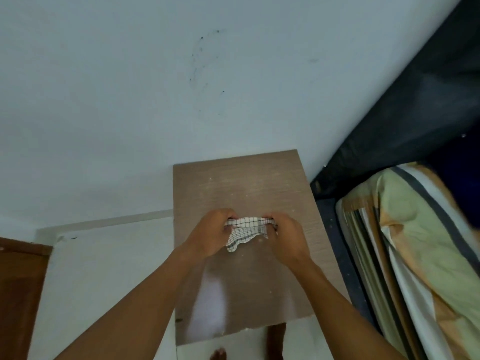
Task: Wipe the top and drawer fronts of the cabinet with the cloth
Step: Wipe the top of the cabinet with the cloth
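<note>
A brown wood-grain cabinet top stands against the pale wall, seen from above, with small white specks on it. Above its middle I hold a white cloth with a dark check pattern, stretched between both hands. My left hand grips the cloth's left end and my right hand grips its right end. A loose corner of the cloth hangs down between them. The drawer fronts are hidden below the top.
A bed with a dark frame and a green, orange and striped cover lies close on the right. A brown door is at the lower left. My bare feet stand on the white floor in front.
</note>
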